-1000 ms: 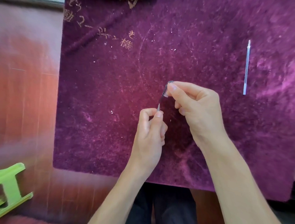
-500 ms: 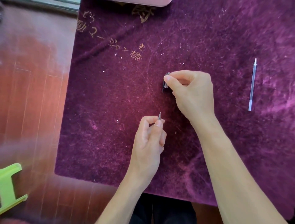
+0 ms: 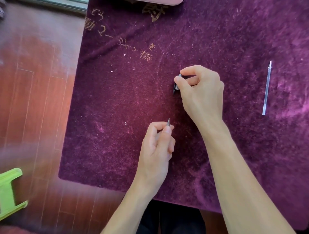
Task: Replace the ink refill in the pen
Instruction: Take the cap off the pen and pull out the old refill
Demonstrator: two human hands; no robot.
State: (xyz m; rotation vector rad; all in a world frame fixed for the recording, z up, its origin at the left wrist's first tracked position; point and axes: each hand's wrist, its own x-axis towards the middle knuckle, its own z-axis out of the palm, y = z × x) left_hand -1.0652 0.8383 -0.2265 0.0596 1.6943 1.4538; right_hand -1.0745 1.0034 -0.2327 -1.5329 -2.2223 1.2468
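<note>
A deep purple plush cloth [image 3: 117, 108] covers the work surface, its nap brushed into pale swirls and dotted with small white specks. Gold embroidered characters [image 3: 120, 40] run slanting across its far left corner; they look like East Asian script, but they're too worn and tilted to read. To the left there's reddish wood-plank floor [image 3: 33, 93], and a lime-green plastic piece [image 3: 10, 192] pokes in at the lower left corner. A pale pink edge [image 3: 150, 1] shows at the top of the frame.

The left hand [image 3: 155, 155] is curled closed, thumb and forefinger pinching the refill [image 3: 168, 122], with only its metal tip poking up above the fingertips. The right hand [image 3: 202, 93] sits well apart from it, farther up the cloth, fingers clamped around the dark pen barrel [image 3: 176, 84]; just one end with a silvery ring shows at the thumb, the rest is hidden in the palm. Off to the right, alone on the cloth, lies a clear spare refill [image 3: 267, 88], tip pointing away from the person.
</note>
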